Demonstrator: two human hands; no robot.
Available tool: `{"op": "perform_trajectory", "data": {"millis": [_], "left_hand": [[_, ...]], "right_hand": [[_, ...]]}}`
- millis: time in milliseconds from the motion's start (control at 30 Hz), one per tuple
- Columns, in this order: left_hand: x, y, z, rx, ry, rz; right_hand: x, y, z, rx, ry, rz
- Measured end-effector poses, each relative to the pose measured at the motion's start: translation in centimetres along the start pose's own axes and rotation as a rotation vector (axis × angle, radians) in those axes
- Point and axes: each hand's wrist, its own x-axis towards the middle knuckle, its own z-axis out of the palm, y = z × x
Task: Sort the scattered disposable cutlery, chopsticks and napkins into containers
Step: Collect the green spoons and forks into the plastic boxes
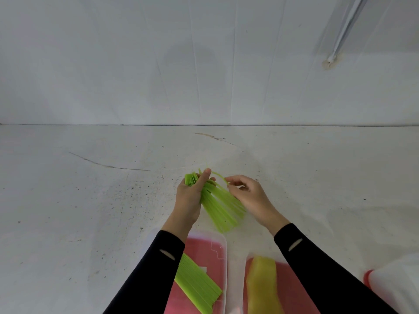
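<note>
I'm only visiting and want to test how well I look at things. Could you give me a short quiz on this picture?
1. True or false: the left hand grips a fanned bundle of green sticks.
2. What does the right hand pinch? A) a single green stick B) a napkin C) nothing
3. Fill in: the left container holds a stack of green sticks; the items in the right container are ___ in colour.

Key: 1 true; 2 A; 3 yellow.

The green sticks (pixel 217 207) look smooth plastic, the container (pixel 204 248) translucent plastic, the white sheet (pixel 90 200) matt.
</note>
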Motion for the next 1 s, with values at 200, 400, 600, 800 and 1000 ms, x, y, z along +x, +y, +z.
{"op": "perform_trajectory", "data": {"millis": [200,400,600,800,1000], "left_hand": [[-0.1,-0.2,-0.3,0.053,-0.042,0.003],[-0.8,0.4,0.3,-0.039,-0.162,-0.032],[-1.0,0.6,0.4,-0.008,-0.184,-0.025],[-1.0,0.5,0.4,-0.018,-0.208,-0.019],[-0.9,0.3,0.2,0.031,-0.283,-0.004]], "right_hand": [[-1.4,-0.4,-0.1,0.004,-0.128,0.001],[-2.0,-1.5,0.4,0.042,-0.159,0.033],[-2.6,-1.1,1.3,0.148,-0.249,-0.007],[-2.8,-1.2,1.2,0.152,-0.211,0.034],[-2.8,-1.3,0.8,0.16,-0.143,0.049]]}}
